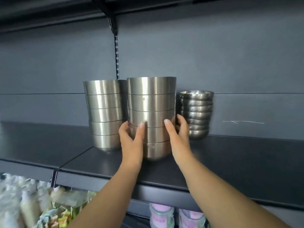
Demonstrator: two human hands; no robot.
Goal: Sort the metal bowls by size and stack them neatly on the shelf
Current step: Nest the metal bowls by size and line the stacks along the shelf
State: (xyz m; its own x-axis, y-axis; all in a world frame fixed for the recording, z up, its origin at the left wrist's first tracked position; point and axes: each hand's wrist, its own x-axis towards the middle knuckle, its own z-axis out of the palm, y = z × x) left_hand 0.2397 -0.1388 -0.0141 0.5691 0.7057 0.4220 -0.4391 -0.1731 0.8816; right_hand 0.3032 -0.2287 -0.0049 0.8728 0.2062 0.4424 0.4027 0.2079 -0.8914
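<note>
Three stacks of metal bowls stand on the dark shelf. The middle stack of large brushed bowls is held from both sides: my left hand grips its lower left, thumb across the front, and my right hand grips its lower right, fingers reaching behind. A second stack of large bowls stands just to its left and slightly further back. To the right, near the back wall, is a shorter stack of small rounded bowls, close behind my right fingers.
A slotted black upright runs up the back wall to a bracket under the upper shelf. Below the shelf are lidded containers with purple labels and blurred packaged goods at lower left. Shelf surface stretches bare to the left and right.
</note>
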